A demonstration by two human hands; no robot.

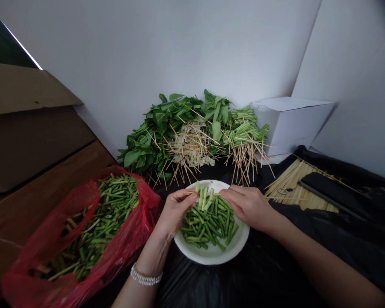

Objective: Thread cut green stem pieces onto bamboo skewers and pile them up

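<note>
Head view, left hand (179,210), right hand (250,207), skewered stems (205,198) between

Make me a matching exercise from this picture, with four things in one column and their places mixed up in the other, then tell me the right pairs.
Things:
1. Red see-through plastic bag
2. Round white bowl
3. White beaded bracelet
4. Flat black rectangular object

Places:
A. Lying over thin pale wooden sticks
B. Beneath the left hand and the right hand
C. At the picture's lower left, open, with cut green stems inside
D. Around the left wrist

Right pairs: 1-C, 2-B, 3-D, 4-A.
</note>
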